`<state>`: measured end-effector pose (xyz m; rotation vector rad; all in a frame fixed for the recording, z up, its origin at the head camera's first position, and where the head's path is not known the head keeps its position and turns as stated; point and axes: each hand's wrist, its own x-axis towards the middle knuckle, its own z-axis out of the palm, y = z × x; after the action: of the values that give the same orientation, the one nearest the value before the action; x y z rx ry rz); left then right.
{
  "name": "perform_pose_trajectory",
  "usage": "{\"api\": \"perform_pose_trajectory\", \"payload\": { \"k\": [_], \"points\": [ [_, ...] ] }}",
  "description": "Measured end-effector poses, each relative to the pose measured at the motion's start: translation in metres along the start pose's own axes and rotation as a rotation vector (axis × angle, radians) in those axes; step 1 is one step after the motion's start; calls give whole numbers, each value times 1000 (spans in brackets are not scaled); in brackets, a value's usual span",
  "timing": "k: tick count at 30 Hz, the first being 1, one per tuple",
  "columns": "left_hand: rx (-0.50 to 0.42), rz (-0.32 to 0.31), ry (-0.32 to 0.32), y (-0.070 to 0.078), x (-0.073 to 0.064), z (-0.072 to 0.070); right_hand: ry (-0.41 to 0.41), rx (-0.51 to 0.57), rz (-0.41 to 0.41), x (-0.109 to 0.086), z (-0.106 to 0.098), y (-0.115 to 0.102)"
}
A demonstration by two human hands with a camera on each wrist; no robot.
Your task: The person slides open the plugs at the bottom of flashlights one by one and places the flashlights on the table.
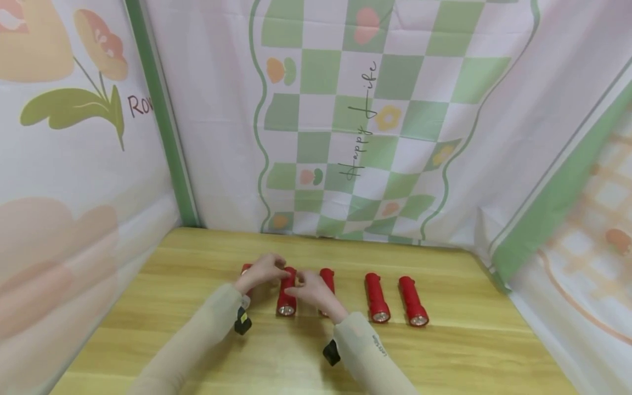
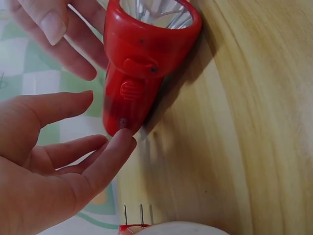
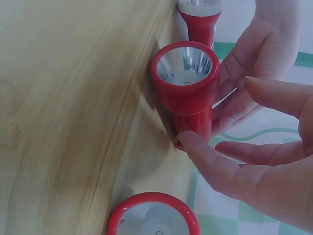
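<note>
The work surface is a wooden table [image 1: 469, 356] with light yellow-brown grain. White fabric [image 1: 212, 109] hangs behind it, bearing a green-and-white check panel [image 1: 316, 77] lettered "Happy Life". A flower-printed fabric [image 1: 94, 107] closes the left side; an orange-checked fabric [image 1: 599, 219] closes the right, with green bands at both corners.

Five red flashlights lie in a row, lens ends toward the wearer. The second flashlight from the left [image 1: 286, 300] lies on the table between the hands; the leftmost flashlight [image 1: 246, 267] is mostly hidden.

The left hand [image 1: 264, 269] reaches in from the left, palm inward, thumb apart from partly spread fingers. The right hand [image 1: 313, 288] faces it, thumb and fingers likewise parted. Fingertips of both sit at the barrel's tail part; firm contact cannot be confirmed. Neither hand encloses the flashlight. Both forearms wear pale sleeves [image 1: 197, 334].
</note>
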<state>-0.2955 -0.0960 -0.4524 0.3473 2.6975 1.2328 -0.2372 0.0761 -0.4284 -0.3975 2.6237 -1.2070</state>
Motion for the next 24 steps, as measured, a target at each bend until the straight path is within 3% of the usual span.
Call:
{"api": "perform_pose_trajectory", "payload": {
  "k": [6, 15, 18, 24],
  "points": [
    [-18, -4, -16, 0, -1, 1, 4, -33, 34, 1, 2, 1],
    [-66, -33, -61, -3, -1, 3, -8, -35, 11, 3, 6, 4],
    [-50, -48, -76, -2, -2, 3, -15, -29, 8, 3, 7, 5],
    [-102, -96, -100, -2, -1, 4, -28, -8, 32, 5, 8, 5]
  ]
}}
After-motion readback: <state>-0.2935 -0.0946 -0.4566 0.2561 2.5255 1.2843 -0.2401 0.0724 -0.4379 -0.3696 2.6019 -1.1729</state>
